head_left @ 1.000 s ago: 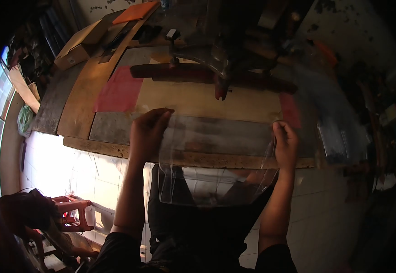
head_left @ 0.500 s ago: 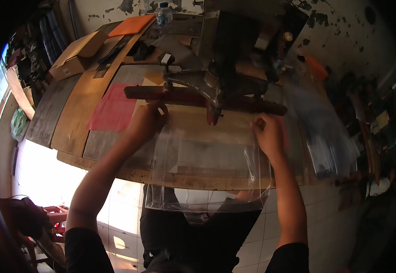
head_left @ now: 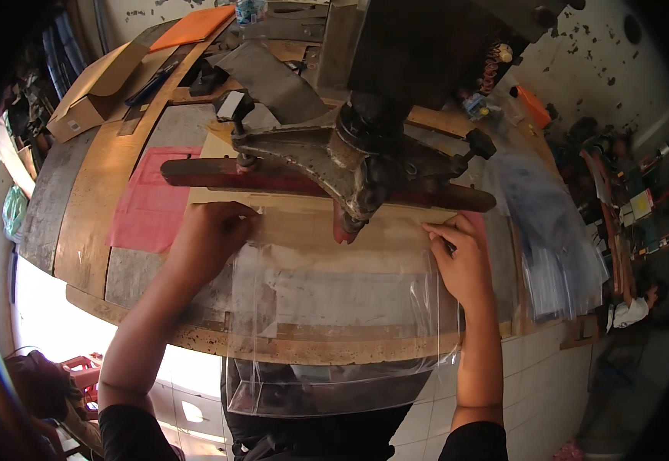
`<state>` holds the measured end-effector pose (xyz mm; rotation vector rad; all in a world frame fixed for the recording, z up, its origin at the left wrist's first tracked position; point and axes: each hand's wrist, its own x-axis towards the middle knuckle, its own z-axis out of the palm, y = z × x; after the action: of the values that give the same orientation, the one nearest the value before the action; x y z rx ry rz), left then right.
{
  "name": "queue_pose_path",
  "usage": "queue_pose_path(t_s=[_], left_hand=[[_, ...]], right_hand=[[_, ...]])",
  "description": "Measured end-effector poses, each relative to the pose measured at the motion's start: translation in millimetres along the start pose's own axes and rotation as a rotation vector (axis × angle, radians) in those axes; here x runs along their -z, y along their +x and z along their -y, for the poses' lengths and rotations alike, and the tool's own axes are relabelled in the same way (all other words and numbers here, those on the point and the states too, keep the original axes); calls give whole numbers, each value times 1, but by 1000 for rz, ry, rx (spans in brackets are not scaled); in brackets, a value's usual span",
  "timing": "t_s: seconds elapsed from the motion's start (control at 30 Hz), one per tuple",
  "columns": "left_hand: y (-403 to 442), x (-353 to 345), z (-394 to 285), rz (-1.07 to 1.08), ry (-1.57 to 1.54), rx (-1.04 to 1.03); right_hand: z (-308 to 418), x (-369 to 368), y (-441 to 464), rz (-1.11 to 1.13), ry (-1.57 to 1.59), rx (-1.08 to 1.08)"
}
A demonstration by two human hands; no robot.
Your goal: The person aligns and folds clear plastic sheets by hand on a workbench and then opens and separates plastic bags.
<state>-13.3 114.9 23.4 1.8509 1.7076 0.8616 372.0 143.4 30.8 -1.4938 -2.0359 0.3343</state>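
From where I stand, two bare hands hold a clear plastic sheet point(head_left: 342, 311) on a worktable point(head_left: 138, 273). The left hand point(head_left: 215, 238) is mostly closed, its fingers curled inward, with thumb and forefinger pinched together at the sheet's far left corner. The right hand point(head_left: 461, 257) is more loosely curled: its thumb and forefinger meet at the far right corner, and the other fingers bend behind them. The sheet lies between the two forearms, its far edge over a cream board point(head_left: 319, 227), its near part hanging past the table's front edge, above the person's dark-clothed lap. Just beyond the hands, a long dark-red bar point(head_left: 288, 184) spans the board, carried by a heavy metal press point(head_left: 350, 146). A pink sheet point(head_left: 150, 203) lies beside the left hand. Well to the right of the right hand is a pile of clear plastic point(head_left: 557, 269). A cardboard box point(head_left: 100, 92) sits at the far left.
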Motion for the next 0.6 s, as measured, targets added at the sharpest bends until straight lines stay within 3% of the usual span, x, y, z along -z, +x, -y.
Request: queue_pose_path(t_s=[0.27,0.4,0.6], left_hand=[[4,-8,6,-83,-61,-29],[6,-9,4,-77,-92,44],[8,-5,0,-52,-65,107]], right_hand=[[3,-4,5,-24,-57,-31],[-1,-7,5,-87,-151,65],[-3,-12,4,-98,-130,-9]])
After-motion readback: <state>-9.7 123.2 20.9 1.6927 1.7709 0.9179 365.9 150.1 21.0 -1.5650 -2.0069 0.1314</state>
